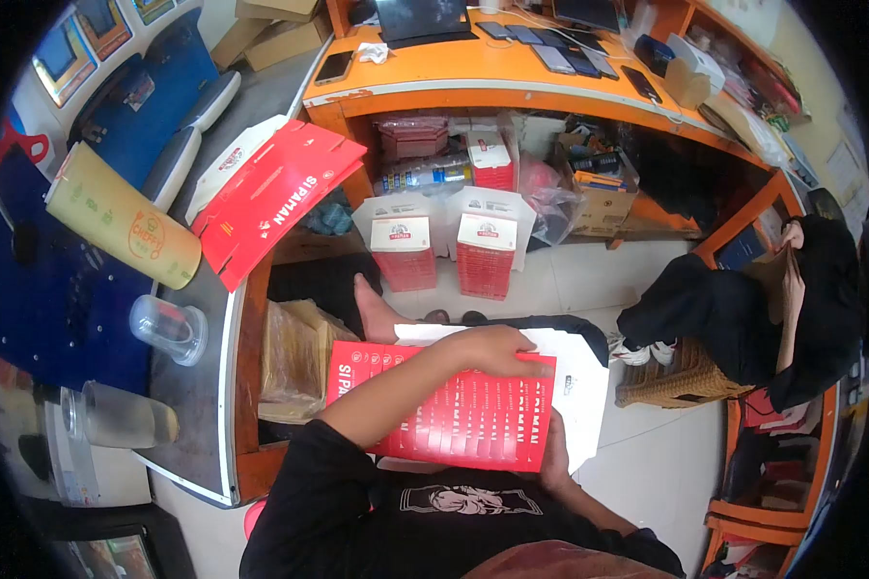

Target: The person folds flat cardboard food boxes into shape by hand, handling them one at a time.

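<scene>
A fanned stack of flat red cartons [434,410] printed "SI PAMAN" lies across my lap, their edges overlapping in rows. White card flaps [581,386] of the cartons stick out at the right side. My left hand [500,350] reaches over the stack and grips its upper right edge. At the lower right corner, my right hand [556,452] holds the stack from the side, its fingers partly hidden behind the card. Two piles of red cartons with white tops, a left pile [404,259] and a right pile [485,256], stand on the floor ahead.
More flat red cartons [275,198] lie on the grey table [198,425] at left, beside a large printed cup [126,217] and clear plastic cups. Phones [555,58] rest on the orange desk [425,72]. A person in dark clothes [821,289] sits at right near a woven basket [681,376].
</scene>
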Tool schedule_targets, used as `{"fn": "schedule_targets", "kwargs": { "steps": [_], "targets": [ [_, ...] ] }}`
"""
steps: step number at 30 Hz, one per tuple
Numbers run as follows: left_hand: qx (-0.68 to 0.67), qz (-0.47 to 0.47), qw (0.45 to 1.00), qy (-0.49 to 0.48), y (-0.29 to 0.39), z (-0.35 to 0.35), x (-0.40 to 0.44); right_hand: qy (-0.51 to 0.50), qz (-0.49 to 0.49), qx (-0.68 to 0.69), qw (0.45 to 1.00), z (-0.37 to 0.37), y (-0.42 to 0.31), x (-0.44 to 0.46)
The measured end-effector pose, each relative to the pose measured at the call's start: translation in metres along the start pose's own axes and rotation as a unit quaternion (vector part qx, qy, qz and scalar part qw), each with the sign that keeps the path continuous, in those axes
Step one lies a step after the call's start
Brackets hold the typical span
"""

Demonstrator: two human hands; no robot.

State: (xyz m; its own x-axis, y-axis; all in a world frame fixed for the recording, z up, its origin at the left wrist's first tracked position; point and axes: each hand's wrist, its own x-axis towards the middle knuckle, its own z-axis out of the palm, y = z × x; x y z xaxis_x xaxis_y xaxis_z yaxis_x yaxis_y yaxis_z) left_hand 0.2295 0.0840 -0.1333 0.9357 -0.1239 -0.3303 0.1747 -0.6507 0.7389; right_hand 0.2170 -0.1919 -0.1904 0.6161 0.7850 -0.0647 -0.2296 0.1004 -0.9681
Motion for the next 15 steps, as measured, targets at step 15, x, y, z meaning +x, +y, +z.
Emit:
{"fn": "schedule_targets", "kwargs": {
  "steps": [15],
  "targets": [
    [-0.312,-0.243,0.774,0.495,-0.137,0.058,-0.212,0.179,0.040,-0.288,0.940,-0.095,-0.016,0.016]
  ]
}}
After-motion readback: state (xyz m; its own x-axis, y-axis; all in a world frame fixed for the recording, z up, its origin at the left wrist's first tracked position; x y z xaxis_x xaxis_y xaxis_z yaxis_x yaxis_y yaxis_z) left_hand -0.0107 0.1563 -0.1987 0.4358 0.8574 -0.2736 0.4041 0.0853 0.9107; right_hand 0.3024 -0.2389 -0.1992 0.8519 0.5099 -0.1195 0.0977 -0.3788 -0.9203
